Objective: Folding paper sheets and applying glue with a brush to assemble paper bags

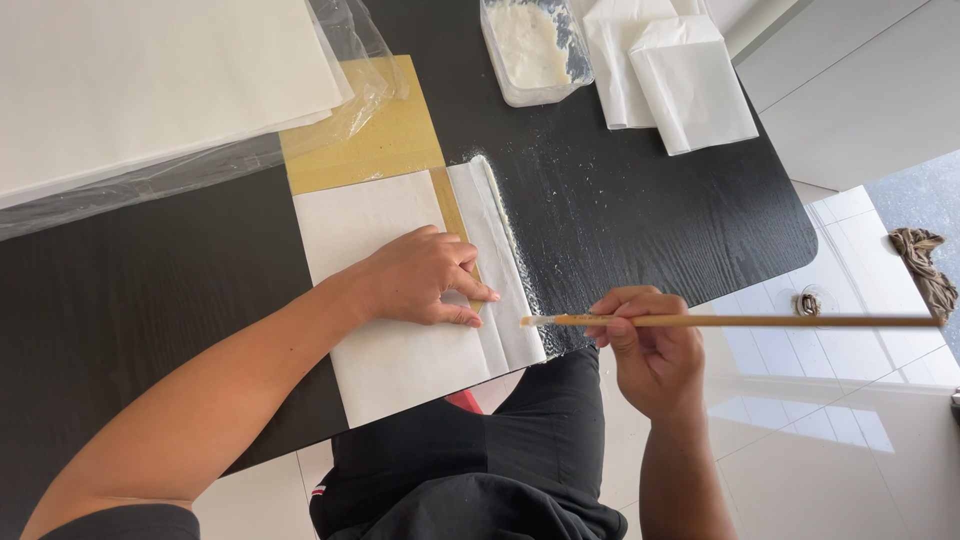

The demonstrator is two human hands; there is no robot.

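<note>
Black wood-grain table (650, 200) fills most of the view, its surface dusted with white powder near the work. A large stack of white sheets (150, 80) in clear plastic wrap lies at the far left corner. A folded white paper sheet (400, 350) lies at the table's near edge, partly over a tan backing board (375, 140); its right margin is folded into a narrow flap. Left hand (420, 280) lies palm down on the sheet, fingers spread and flat, pressing beside the flap, gripping nothing. Right hand (650, 350) is closed around a long wooden stick (740, 321), its whitened tip just beside the sheet's right edge. At the far edge: 1 clear tub of white paste (535, 50) and 2 folded white packets (680, 75)
</note>
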